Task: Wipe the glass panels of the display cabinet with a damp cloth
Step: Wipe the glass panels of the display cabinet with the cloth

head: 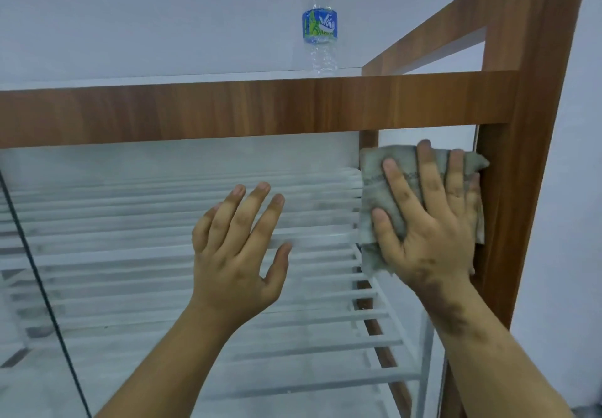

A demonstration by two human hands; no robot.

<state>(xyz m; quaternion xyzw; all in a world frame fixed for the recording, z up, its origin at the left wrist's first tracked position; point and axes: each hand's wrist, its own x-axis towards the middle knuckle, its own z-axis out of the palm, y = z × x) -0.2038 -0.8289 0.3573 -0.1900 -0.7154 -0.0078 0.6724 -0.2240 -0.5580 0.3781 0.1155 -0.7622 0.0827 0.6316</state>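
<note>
Left hand (239, 255) spread flat on glass panel (146, 222), likely for bracing; right hand (426, 222) splayed, pressing grey cloth (374, 186) against top right corner beside wooden frame (501, 222).

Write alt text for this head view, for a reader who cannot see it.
The right hand presses a grey cloth flat against the glass panel at the cabinet's upper right corner. The left hand is open on the glass beside it; a water bottle stands on top.
</note>
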